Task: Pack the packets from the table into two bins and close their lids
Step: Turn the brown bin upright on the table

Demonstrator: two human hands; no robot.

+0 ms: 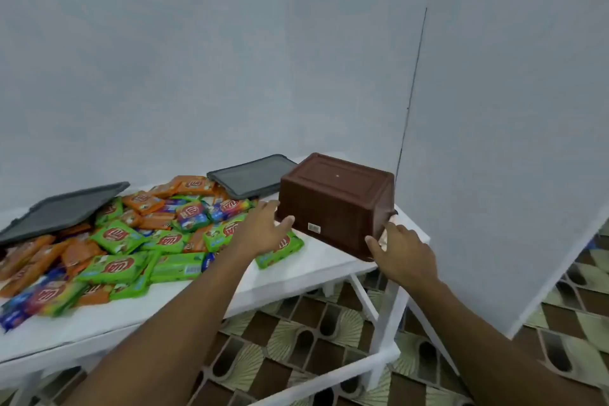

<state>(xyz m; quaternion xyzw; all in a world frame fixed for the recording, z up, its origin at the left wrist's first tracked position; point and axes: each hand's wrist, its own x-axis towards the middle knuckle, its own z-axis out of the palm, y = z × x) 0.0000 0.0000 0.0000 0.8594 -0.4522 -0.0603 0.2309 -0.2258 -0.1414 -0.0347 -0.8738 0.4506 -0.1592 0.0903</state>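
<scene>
A brown plastic bin (pixel 333 198) lies upside down at the right end of the white table (pixel 309 269), its bottom facing up. My left hand (pixel 263 229) touches its left side with fingers spread. At the bin's near right corner, my right hand (pixel 400 252) has its fingers curled round the rim. A heap of green, orange and blue packets (pixel 131 241) covers the left and middle of the table. Two dark grey lids lie there: one lid (pixel 253 176) behind the bin, the other lid (pixel 62 209) leaning on the packets at far left.
Pale walls stand close behind the table and meet in a corner at the right. A white board (pixel 527 175) leans at the right. Patterned floor tiles (pixel 296 339) and the table's white frame show below the front edge.
</scene>
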